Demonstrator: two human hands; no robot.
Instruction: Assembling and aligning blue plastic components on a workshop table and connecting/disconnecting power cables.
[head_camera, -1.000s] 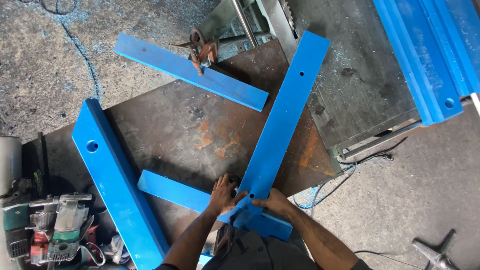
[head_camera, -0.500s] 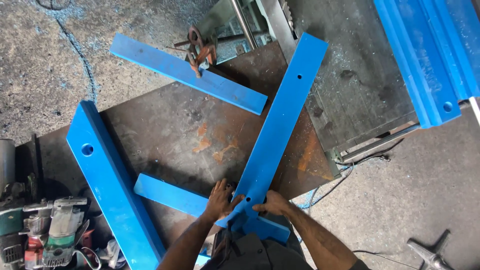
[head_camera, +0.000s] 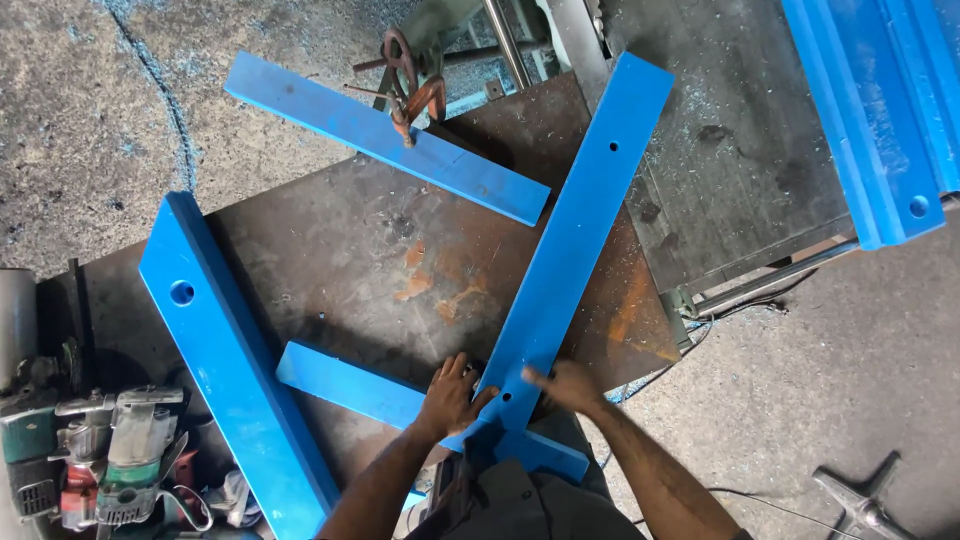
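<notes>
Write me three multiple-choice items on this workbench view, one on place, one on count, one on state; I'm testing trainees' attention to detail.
1. Where do both hands rest?
A. On the near end of the long blue bar
B. On the power tools
C. On the clamp

2. How many blue bars lie on or lean at the rusty table?
A. Two
B. Four
C. Six

3. How does the long blue bar lie against the short blue bar?
A. Apart from it
B. Parallel beside it
C. Crossing over it

Answers:
1 A: the left hand and right hand press the near end of the long blue bar, far from the power tools and the clamp.
2 B: four bars lie around the rusty table.
3 C: it lies across the short blue bar.
</notes>
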